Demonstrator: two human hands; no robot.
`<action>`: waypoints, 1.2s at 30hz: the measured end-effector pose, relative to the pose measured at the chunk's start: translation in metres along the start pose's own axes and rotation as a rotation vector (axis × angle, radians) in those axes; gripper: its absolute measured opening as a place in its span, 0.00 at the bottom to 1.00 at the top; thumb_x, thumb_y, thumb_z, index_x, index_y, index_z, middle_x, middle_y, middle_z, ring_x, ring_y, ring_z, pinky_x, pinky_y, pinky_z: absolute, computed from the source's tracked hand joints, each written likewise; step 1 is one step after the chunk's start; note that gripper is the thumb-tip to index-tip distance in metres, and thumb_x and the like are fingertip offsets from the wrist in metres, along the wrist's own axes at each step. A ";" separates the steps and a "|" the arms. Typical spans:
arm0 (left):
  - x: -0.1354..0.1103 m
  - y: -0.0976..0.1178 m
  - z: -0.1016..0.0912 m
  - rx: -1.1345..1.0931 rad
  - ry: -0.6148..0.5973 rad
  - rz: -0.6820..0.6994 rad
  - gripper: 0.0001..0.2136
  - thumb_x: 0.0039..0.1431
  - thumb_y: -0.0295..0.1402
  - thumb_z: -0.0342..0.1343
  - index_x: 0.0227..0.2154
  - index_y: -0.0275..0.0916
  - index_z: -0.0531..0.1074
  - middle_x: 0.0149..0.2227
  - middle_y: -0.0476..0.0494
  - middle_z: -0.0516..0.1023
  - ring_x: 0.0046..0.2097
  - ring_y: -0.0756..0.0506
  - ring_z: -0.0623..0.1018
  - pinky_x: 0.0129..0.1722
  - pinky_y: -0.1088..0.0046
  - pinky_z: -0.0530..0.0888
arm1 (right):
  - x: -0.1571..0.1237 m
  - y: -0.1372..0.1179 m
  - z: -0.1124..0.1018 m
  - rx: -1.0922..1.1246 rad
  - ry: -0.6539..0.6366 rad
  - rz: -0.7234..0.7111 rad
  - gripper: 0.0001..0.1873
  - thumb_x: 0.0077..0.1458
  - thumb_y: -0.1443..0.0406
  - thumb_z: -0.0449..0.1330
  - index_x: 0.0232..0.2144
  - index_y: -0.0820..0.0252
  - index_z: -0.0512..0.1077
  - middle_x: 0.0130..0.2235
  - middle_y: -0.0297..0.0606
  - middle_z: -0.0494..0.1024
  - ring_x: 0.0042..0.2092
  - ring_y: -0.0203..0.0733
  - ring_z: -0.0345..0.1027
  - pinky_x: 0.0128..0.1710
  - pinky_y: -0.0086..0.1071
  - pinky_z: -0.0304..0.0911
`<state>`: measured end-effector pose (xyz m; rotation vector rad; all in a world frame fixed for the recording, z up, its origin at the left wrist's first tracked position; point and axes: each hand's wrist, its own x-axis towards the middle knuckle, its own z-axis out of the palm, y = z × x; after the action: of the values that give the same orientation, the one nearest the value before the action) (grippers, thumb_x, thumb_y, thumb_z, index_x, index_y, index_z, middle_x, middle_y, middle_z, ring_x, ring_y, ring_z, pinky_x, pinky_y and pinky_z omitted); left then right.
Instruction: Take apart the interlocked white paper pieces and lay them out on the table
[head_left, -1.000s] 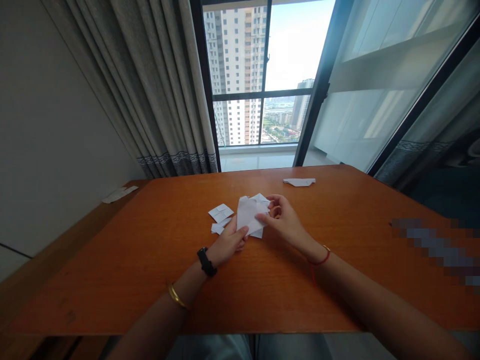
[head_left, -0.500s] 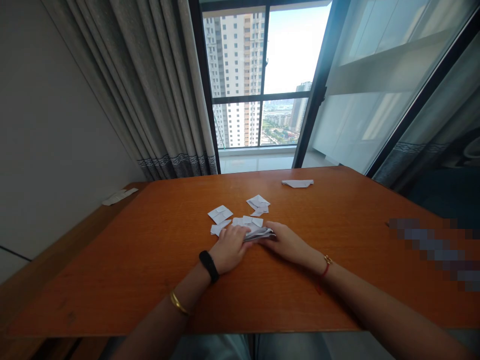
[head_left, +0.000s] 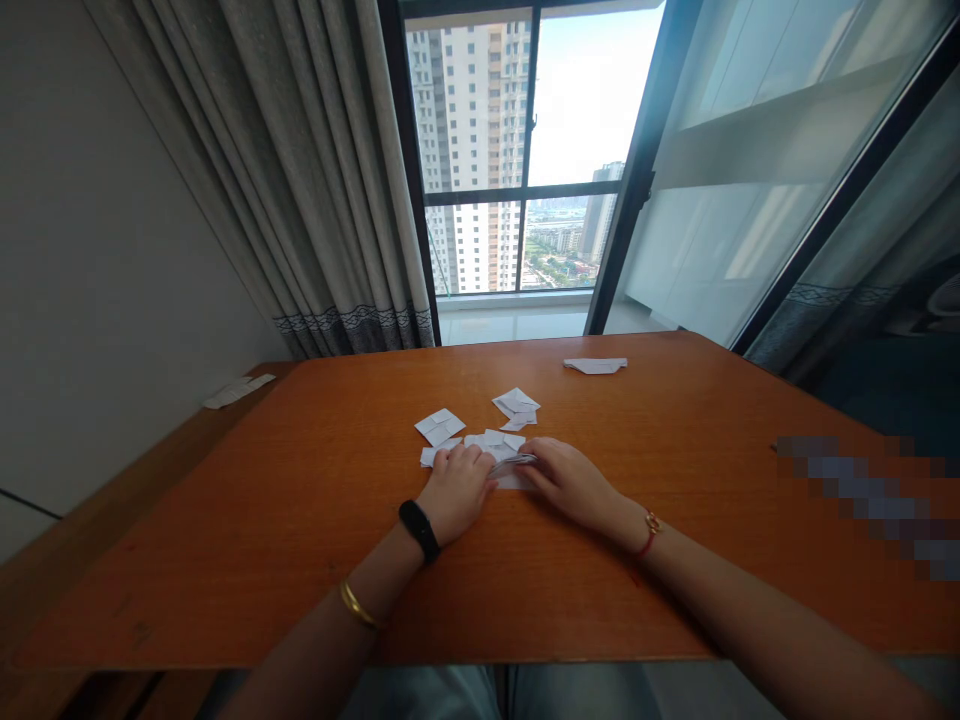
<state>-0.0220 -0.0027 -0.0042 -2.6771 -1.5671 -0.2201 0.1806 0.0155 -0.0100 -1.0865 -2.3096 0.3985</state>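
Observation:
A white folded paper [head_left: 512, 468] lies on the wooden table [head_left: 300, 540], partly hidden between my hands. My left hand [head_left: 459, 488] rests knuckles-up on its left part, fingers curled and pressing it down. My right hand [head_left: 571, 480] lies on its right side, fingers bent over the paper's edge. Just beyond the hands lie small folded white squares: one [head_left: 440, 426] to the left, one [head_left: 516, 404] further back, and some [head_left: 491, 441] right at my fingertips.
Another folded white paper [head_left: 596, 365] lies near the table's far edge. A paper strip [head_left: 238, 389] sits on the low ledge at the left. Curtains and a tall window stand behind the table. A blurred patch covers the table's right side.
A second ago both hands held the paper raised off the table. They have brought it down and now press it flat on the wood, the hands closer together.

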 end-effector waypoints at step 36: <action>0.007 -0.009 -0.001 -1.271 -0.014 -0.282 0.15 0.54 0.43 0.56 0.32 0.34 0.69 0.25 0.46 0.75 0.20 0.54 0.70 0.18 0.80 0.64 | 0.009 0.000 -0.005 0.918 0.106 0.524 0.22 0.40 0.53 0.67 0.31 0.64 0.71 0.23 0.30 0.70 0.23 0.31 0.59 0.22 0.26 0.54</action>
<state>-0.0262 0.0073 -0.0028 -3.0743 -2.3088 -1.7154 0.1789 0.0229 -0.0034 -1.1282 -1.4061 1.3842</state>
